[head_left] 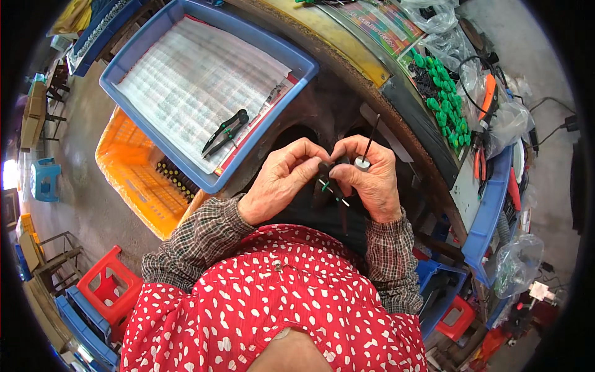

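Pinching small dark part [323,171] between fingertips of left hand [281,181] and right hand [374,177], green bits [325,186] jutting below.

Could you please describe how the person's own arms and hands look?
The left hand and right hand are gloveless. The left sleeve and right sleeve are dark plaid with pale lines, gathered at the wrists; a red garment with white spots covers the body.

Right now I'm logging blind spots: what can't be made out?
Head view:
- Small black and green part: gripped section hidden by left hand and right hand.
- Orange perforated plastic basket: interior partly hidden by blue rectangular plastic tray.
- Yellow-tipped black pieces: too small to identify.
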Action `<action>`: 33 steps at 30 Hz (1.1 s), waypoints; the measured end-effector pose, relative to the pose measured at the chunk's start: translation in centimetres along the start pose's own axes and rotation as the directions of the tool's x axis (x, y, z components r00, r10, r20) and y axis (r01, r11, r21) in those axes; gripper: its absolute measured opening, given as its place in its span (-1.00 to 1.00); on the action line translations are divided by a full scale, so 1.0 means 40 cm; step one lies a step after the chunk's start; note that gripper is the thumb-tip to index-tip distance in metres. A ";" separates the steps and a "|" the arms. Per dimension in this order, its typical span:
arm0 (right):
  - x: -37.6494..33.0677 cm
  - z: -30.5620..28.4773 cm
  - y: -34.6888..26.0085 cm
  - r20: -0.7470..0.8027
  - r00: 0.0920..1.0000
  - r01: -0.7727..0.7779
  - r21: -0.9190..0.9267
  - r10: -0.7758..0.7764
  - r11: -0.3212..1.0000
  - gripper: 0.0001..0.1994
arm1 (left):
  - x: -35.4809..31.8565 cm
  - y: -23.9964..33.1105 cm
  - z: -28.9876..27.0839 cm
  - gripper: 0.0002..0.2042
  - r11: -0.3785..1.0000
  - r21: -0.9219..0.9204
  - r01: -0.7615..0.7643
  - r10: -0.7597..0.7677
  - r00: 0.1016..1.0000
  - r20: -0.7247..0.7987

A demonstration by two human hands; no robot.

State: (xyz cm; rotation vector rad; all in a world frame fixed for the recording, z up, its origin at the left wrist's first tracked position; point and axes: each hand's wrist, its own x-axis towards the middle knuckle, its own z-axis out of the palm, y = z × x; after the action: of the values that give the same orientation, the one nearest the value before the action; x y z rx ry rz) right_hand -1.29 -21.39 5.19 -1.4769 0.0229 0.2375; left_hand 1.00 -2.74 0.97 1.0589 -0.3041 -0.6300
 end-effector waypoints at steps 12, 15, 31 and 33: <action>-0.007 0.068 0.008 -0.290 0.889 0.136 -0.572 -0.354 0.809 -0.72 | -0.028 -0.032 0.051 -0.65 0.798 0.578 -0.172 0.335 0.923 -0.188; -0.011 0.072 0.008 -0.251 0.869 0.159 -0.675 -0.426 0.721 -0.72 | -0.033 -0.045 0.043 -0.72 0.936 0.352 0.013 0.076 0.969 -0.237; -0.058 -0.017 0.078 -0.075 0.997 -0.038 -0.370 0.011 0.928 -0.77 | -0.033 0.009 -0.010 -0.74 0.942 -0.317 0.110 -0.125 0.992 -0.027; -0.052 -0.001 0.089 -0.065 0.985 0.120 -0.405 -0.160 0.906 -0.84 | -0.034 0.009 -0.013 -0.72 0.945 -0.306 0.112 -0.124 0.992 -0.019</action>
State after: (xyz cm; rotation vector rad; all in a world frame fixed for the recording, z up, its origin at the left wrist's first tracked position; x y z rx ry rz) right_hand -3.93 -21.46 2.02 -1.8904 -0.0580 0.0524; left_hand 0.32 -1.41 1.11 0.7944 -0.1047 -0.7377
